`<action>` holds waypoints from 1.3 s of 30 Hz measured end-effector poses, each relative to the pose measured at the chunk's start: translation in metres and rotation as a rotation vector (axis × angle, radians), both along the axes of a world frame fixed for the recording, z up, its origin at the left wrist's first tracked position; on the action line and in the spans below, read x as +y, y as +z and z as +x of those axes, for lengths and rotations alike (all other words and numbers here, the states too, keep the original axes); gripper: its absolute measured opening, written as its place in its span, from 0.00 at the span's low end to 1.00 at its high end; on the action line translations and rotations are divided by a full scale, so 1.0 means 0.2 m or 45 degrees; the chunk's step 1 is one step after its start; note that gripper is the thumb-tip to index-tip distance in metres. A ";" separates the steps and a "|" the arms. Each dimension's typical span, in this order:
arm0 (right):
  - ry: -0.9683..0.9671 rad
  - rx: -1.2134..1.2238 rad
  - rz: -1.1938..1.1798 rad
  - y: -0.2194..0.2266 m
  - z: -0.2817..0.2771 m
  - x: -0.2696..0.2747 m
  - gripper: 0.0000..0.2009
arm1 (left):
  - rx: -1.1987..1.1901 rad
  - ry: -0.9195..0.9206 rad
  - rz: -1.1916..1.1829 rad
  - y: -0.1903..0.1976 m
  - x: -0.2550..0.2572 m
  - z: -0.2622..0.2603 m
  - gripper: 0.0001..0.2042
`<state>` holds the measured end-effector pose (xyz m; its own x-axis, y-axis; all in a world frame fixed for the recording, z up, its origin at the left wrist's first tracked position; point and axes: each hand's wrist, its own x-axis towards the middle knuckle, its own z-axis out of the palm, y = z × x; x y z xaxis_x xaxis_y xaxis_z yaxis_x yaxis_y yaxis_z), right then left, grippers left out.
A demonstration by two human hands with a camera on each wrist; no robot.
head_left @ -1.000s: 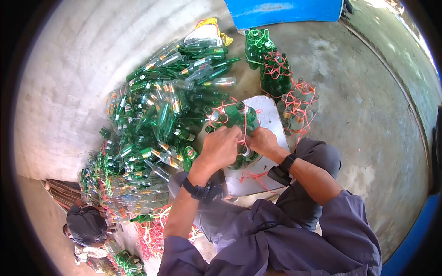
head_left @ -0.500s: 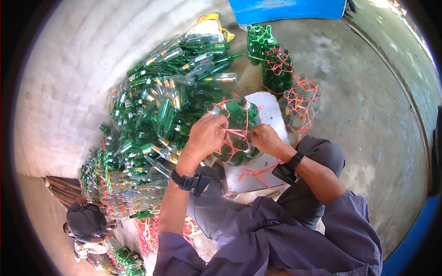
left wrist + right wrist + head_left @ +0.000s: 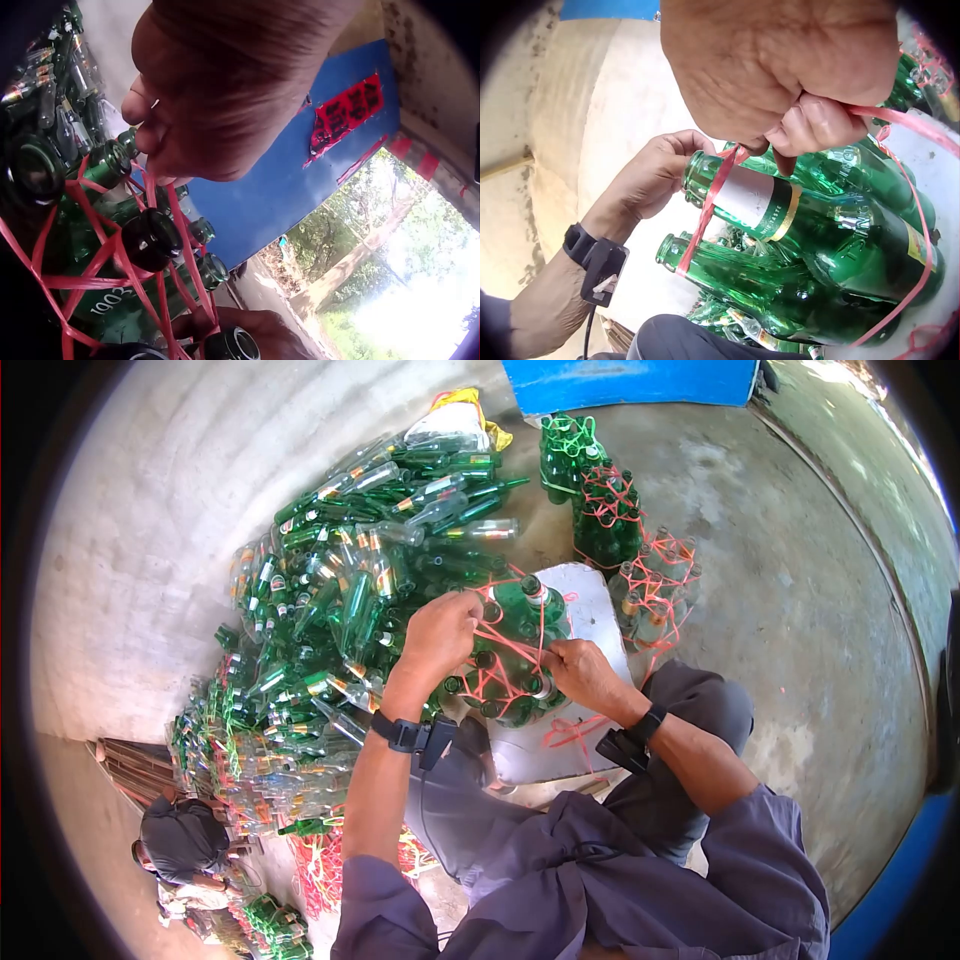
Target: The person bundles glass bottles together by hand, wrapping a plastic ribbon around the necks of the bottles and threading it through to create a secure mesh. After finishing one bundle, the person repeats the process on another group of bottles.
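Green bottles point(image 3: 515, 610) stand bunched on a white board point(image 3: 598, 600), pink plastic string point(image 3: 500, 640) laced around their necks. My left hand point(image 3: 440, 638) pinches the string at the bunch's left side; in the left wrist view the left hand point(image 3: 225, 90) has strands running down from its fingertips between the bottle necks. At the bunch's right side my right hand point(image 3: 592, 678) has its fingers curled round the string. The right wrist view shows the right hand point(image 3: 780, 67) above a labelled green bottle point(image 3: 817, 225), a pink strand coming out of its curled fingers.
A big pile of loose bottles point(image 3: 350, 580) lies to the left by the wall. Tied bundles stand beyond the board, one with green string point(image 3: 568, 455) and one of clear bottles point(image 3: 660, 580). Another person point(image 3: 183, 838) is at lower left, near heaped pink string point(image 3: 318, 870).
My left hand has moved up and left from the middle of the bunch, drawing the pink string out between the hands. My right hand has shifted slightly right.
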<state>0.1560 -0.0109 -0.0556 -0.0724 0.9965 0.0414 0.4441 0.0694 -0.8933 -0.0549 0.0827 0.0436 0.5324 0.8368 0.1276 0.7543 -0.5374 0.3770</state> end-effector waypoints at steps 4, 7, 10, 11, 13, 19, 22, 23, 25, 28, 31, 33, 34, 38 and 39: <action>0.006 -0.007 0.013 0.02 -0.01 0.00 0.14 | -0.006 -0.027 0.067 -0.02 0.03 0.04 0.03; 0.005 0.036 -0.004 0.02 -0.01 -0.01 0.14 | -0.054 -0.028 0.073 -0.04 0.07 0.05 0.03; 0.017 0.033 -0.022 0.03 -0.02 -0.01 0.13 | -0.097 -0.065 0.028 -0.06 0.11 0.04 0.04; 0.030 0.030 -0.015 0.03 -0.02 -0.01 0.13 | -0.097 -0.063 0.028 -0.06 0.11 0.04 0.04; 0.044 0.026 -0.008 0.04 -0.02 -0.01 0.12 | -0.134 -0.042 -0.039 -0.07 0.13 0.03 0.04; 0.026 0.020 -0.011 0.04 -0.02 -0.01 0.12 | -0.141 -0.060 -0.092 -0.09 0.18 0.03 0.04; 0.006 0.026 0.014 0.04 -0.03 -0.01 0.12 | -0.223 -0.013 -0.178 -0.09 0.19 0.05 0.03; 0.009 0.027 0.023 0.05 -0.03 -0.01 0.12 | -0.224 -0.012 -0.177 -0.08 0.19 0.05 0.03; 0.015 0.026 0.031 0.04 -0.03 -0.01 0.12 | -0.225 0.042 -0.244 -0.07 0.20 0.06 0.04; -0.068 0.033 0.154 -0.03 -0.05 -0.01 0.11 | -0.162 0.071 -0.307 -0.04 0.21 0.08 0.05; -0.102 0.059 0.142 -0.04 -0.05 -0.01 0.12 | 0.002 -0.033 -0.187 -0.08 0.25 0.11 0.05; -0.106 0.056 0.164 -0.03 -0.04 -0.01 0.13 | 0.040 -0.010 -0.214 -0.08 0.27 0.11 0.05; -0.107 0.056 0.164 -0.02 -0.03 -0.02 0.13 | 0.080 0.012 -0.242 -0.08 0.27 0.12 0.05; -0.048 0.128 0.118 0.03 0.00 -0.06 0.15 | 0.045 0.112 -0.309 -0.09 0.22 0.11 0.05; -0.010 0.164 0.140 0.03 0.01 -0.08 0.15 | -0.002 0.051 -0.180 -0.12 0.21 0.09 0.05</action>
<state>0.1585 -0.0265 -0.0503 -0.0516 0.9860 0.1586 0.3270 0.1667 -0.9302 -0.0361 0.1249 0.0199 0.4983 0.8670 0.0079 0.7732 -0.4484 0.4484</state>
